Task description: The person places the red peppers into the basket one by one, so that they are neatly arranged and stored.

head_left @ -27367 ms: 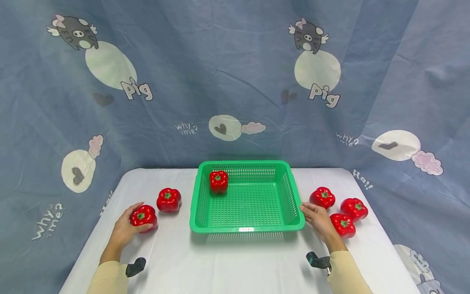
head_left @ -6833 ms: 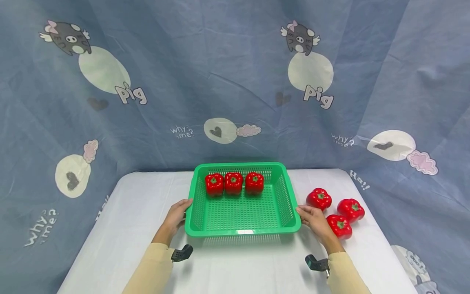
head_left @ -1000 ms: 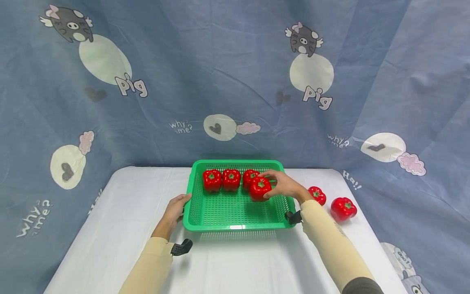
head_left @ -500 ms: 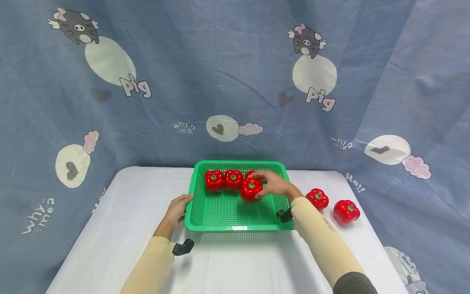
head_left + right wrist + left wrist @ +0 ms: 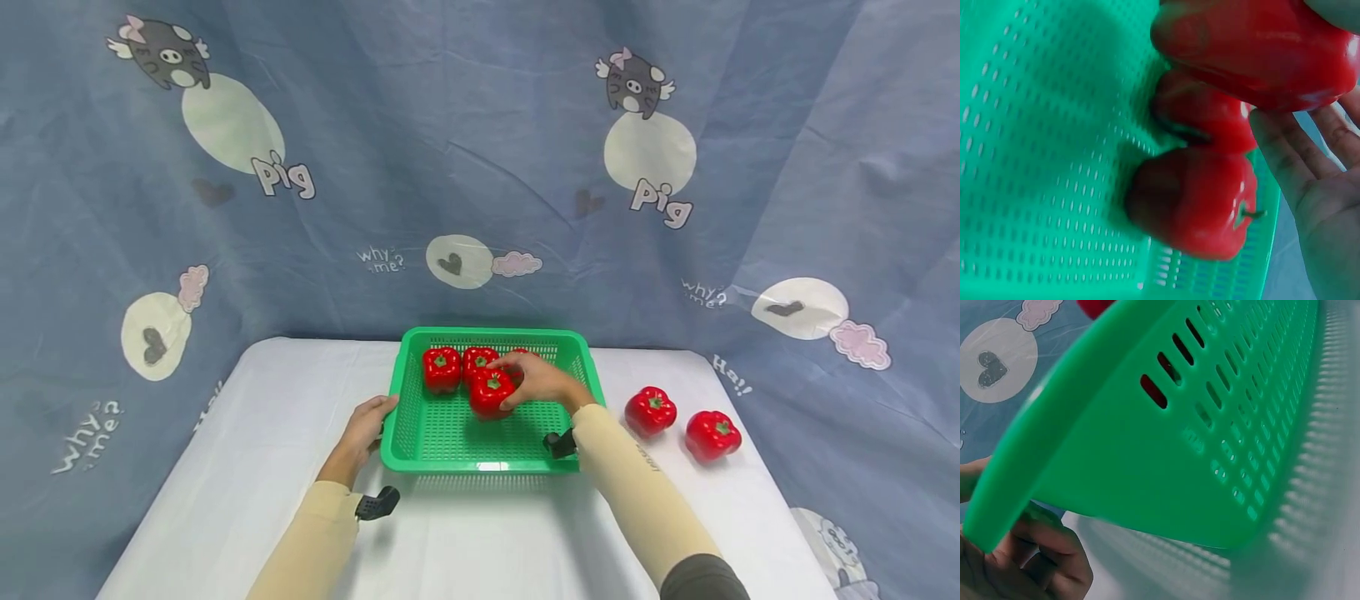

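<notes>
My right hand (image 5: pixel 534 379) holds a red bell pepper (image 5: pixel 491 395) over the green plastic basket (image 5: pixel 495 467), its thumb and fingers on either side. In the right wrist view, this bell pepper (image 5: pixel 1254 53) hangs above the basket floor, apart from it. Behind it, a row of red bell peppers stands along the back wall: one at the left (image 5: pixel 442 369), a middle one partly covered (image 5: pixel 478 360), and a third mostly hidden by my right hand. My left hand (image 5: pixel 365 427) grips the basket's left rim; in the left wrist view its fingers (image 5: pixel 1063 550) curl beneath the rim.
Two more red bell peppers, a nearer one (image 5: pixel 650 412) and a farther one (image 5: pixel 712 436), lie on the white tablecloth (image 5: pixel 300 392) right of the basket. A blue printed curtain (image 5: pixel 480 167) hangs behind the table. My right forearm crosses the basket's right front corner.
Over the last second my right hand has carried the bell pepper leftward above the basket, from the third pepper to in front of the middle one. My left hand stays on the rim.
</notes>
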{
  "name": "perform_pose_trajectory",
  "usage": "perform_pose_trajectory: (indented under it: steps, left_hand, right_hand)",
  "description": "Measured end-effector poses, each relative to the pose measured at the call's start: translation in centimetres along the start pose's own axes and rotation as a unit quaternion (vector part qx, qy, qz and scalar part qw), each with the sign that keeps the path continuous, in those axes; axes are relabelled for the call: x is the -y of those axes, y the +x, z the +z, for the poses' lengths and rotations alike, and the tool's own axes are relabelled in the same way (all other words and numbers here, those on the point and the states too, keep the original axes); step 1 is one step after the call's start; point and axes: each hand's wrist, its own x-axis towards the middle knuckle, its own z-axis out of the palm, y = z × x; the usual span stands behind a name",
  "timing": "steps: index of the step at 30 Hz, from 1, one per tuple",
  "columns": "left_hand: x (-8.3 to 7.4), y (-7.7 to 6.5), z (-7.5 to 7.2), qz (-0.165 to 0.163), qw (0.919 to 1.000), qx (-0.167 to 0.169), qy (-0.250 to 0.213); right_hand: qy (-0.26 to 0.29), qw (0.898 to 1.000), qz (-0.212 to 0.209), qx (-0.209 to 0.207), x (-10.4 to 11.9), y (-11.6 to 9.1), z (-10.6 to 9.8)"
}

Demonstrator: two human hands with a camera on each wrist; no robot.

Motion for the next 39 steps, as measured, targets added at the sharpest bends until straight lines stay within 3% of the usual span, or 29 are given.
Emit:
perform_pose_trajectory:
  steps: [6, 13, 34, 39]
  left_hand:
    - [0.0, 0.0, -0.1, 0.004, 1.0, -0.002, -0.006]
    - [0.1, 0.0, 0.0, 0.013, 0.9999, -0.006, -0.003]
    - [0.1, -0.1, 0.1, 0.025, 0.9996, -0.011, -0.005]
    - [0.2, 0.0, 0.1, 0.028, 0.9995, -0.009, -0.008]
  right_hand:
    - [0.03, 0.999, -0.009, 0.02, 0.6, 0.7, 1.2]
    - [0.009, 1.0, 0.012, 0.011, 0.8, 1.5, 2.5]
    - [0.006, 1.0, 0.011, 0.023, 1.8, 3.7, 5.6]
    - [0.007, 0.999, 0.033, 0.025, 2.2, 3.9, 6.0]
